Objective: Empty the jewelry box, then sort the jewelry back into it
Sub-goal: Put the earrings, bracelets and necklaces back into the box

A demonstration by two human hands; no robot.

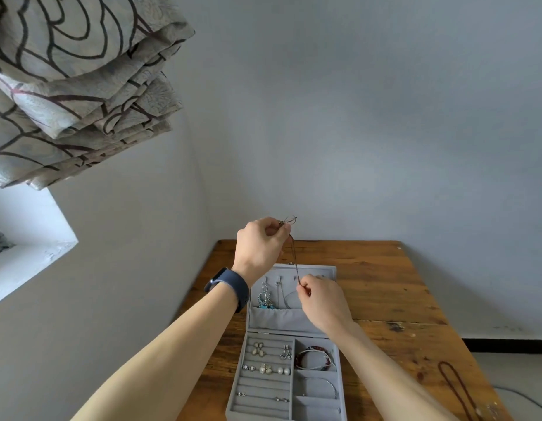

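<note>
A grey jewelry box (238,393) lies open on the wooden table (382,293), lid upright at the back. Earrings (265,369) sit in the ring rows on its left side. Beaded bracelets (315,358) and a thin bangle (321,387) fill the right compartments. Turquoise earrings (265,299) and a silver chain (286,299) hang inside the lid. A thin dark cord necklace (294,256) is stretched in the air above the lid. My left hand (259,246) pinches its upper clasp end. My right hand (323,300) pinches its lower part in front of the lid.
A dark cord necklace (458,390) lies loose on the table at the right, near the edge. A patterned curtain (75,83) hangs at the upper left above a window sill (29,262). A grey wall (354,117) stands right behind the table.
</note>
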